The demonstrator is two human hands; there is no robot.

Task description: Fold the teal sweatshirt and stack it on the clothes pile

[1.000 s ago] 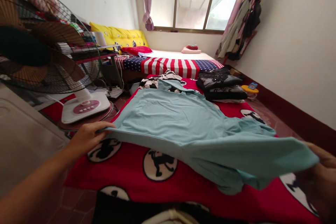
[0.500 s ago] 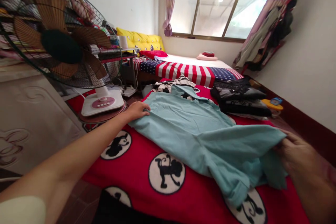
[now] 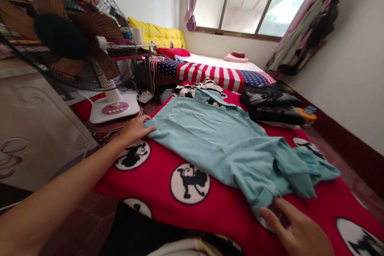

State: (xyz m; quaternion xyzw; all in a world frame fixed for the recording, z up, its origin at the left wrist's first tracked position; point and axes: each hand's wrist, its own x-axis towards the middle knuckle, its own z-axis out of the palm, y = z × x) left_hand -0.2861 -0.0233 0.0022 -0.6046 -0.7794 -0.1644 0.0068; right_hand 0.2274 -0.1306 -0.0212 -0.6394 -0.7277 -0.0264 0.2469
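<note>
A light teal collared shirt (image 3: 207,128) lies spread on a red cloth (image 3: 156,172) printed with black figures in white circles. At the shirt's left corner is my left hand (image 3: 135,130), thumb and fingers closed on the fabric edge. My right hand (image 3: 297,230) is by the folded cuff (image 3: 267,200) nearest me. Its thumb stands apart from the fingers, whose tips are partly hidden at the cuff. The other sleeve (image 3: 303,164) lies crumpled to the right, free of both hands.
A large fan (image 3: 60,36) stands close on the left, on a round stool. Folded dark clothes (image 3: 271,104) are stacked at the far right of the red cloth. A black-and-white patterned cloth (image 3: 198,88) lies beyond the collar. Behind is a bed with a striped cover (image 3: 210,74).
My right hand has let go of the right-hand sleeve, which has dropped onto the cloth, and moved toward me to the near cuff. My left hand has shifted left along the shirt's edge.
</note>
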